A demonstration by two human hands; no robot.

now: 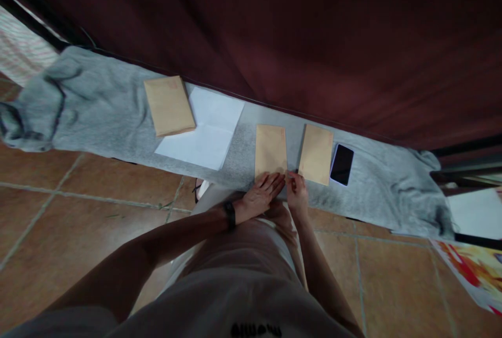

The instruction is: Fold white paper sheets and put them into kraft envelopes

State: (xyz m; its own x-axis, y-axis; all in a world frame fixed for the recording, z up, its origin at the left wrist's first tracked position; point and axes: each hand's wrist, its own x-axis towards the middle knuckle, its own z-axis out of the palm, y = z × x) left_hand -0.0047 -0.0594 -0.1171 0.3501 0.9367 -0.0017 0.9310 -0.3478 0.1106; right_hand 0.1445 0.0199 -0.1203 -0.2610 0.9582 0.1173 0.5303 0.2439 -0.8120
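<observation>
A brown paper envelope (270,147) lies on the grey cloth right in front of me. My left hand (262,191), with a dark band on the wrist, rests flat across its near edge, fingers stretched toward the right. At the envelope's near right corner is my right hand (297,191), its fingers curled and closed in a pinch at the edge; the exact contact is hard to see. Just right of that hand lies a second brown envelope (317,155), apart from the first. Beside it sits a phone (342,164) with a dark screen.
A stack of brown envelopes (169,106) partly covers creased white paper sheets (214,128) on the left. Grey cloth (105,108) covers the narrow surface, with a dark red curtain (274,34) hanging behind. Below are floor tiles (117,191) and a colourful printed bag (470,270).
</observation>
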